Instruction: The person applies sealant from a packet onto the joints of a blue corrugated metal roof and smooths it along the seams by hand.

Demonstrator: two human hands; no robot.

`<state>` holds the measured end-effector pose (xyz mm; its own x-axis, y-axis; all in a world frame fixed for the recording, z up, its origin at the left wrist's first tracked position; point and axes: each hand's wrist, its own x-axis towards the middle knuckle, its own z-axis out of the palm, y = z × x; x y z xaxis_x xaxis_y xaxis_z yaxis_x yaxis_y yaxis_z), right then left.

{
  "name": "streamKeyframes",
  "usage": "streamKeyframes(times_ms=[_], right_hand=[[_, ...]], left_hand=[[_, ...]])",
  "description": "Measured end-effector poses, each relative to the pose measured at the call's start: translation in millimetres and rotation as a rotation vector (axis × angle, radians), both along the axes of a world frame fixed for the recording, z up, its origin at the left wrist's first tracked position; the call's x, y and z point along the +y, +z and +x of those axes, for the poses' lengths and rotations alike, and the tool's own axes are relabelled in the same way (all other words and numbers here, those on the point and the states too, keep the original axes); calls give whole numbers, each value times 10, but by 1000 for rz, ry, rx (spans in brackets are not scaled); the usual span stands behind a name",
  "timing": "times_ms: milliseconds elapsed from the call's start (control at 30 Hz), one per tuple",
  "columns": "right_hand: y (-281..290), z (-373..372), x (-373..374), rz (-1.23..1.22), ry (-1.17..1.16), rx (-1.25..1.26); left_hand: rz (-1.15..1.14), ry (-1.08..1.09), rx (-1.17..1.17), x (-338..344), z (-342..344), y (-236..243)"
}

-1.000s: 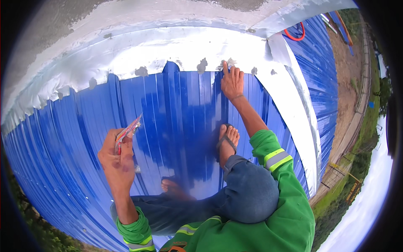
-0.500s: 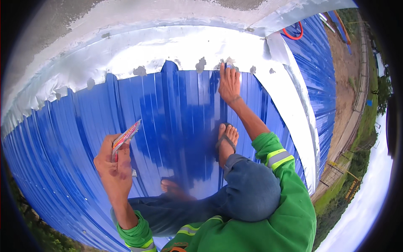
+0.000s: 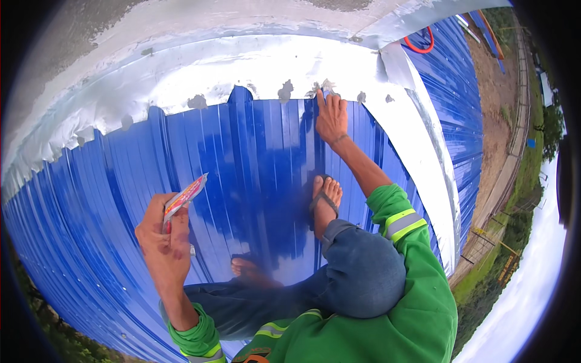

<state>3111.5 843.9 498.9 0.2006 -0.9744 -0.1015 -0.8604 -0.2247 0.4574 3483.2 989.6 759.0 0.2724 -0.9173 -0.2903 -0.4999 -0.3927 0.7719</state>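
Left hand (image 3: 163,245) raised over the lower left of the blue ribbed metal roofing (image 3: 209,151), back of hand toward the viewer, dark smudges on it. Fingers grasping a red, yellow and silver sachet (image 3: 189,195), its free end tilted up and to the right, clear of the sheet.

Right arm reaches well forward from the green sleeve (image 3: 404,225), elbow slightly bent. Right hand (image 3: 332,123) palm down; index finger stretched to the lower edge of the silver flashing (image 3: 260,63), at a grey sealant patch (image 3: 327,84); other fingers more bent. Cannot tell whether they pinch anything.

Edges: flashing's lower margin crosses just ahead of the right hand, rippled toward the left; concrete wall (image 3: 175,21) rises behind it. To the right, a white metal strip (image 3: 417,154) slants down beside the right forearm. Sandalled foot (image 3: 325,196) stands just below the right wrist. Open roofing lies between the two hands.
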Motion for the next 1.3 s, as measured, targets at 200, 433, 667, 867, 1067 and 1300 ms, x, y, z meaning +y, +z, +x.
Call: streamKeyframes(times_ms=[200, 433, 667, 867, 1067, 1300], right_hand=[[149, -1, -77, 39, 118, 283], [259, 4, -11, -14, 175, 255], [95, -35, -117, 41, 149, 359], [133, -61, -109, 18, 125, 363], [200, -83, 0, -7, 125, 357], [184, -139, 11, -26, 218, 301]], left_hand=[[4, -31, -15, -1, 27, -13], [-34, -51, -71, 5, 46, 29], [24, -55, -37, 10, -10, 16], [48, -29, -16, 21, 26, 12], [1, -37, -42, 25, 51, 27], [25, -28, -39, 34, 19, 39]])
